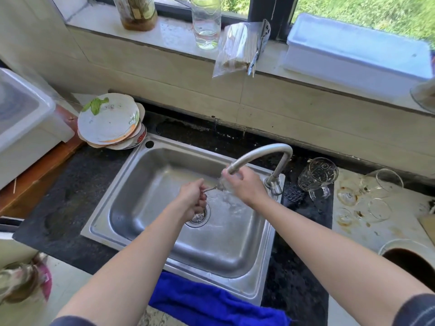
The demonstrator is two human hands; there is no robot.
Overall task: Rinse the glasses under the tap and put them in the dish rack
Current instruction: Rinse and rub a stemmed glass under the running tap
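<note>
Left grip [191, 196] pinches glass [220, 184] stem; right grip [244, 187] curled round bowl, tap [261, 152] spout just above. Likely wet, slippery, light, fragile: hold stem firm, bowl gently.

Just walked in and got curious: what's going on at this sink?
A person is rinsing a stemmed glass over the sink under the running tap. The left hand pinches its stem and the right hand grips its bowl just below the spout. More dirty glasses lie on the stained counter to the right, beside a glass mug, not yet rinsed.
</note>
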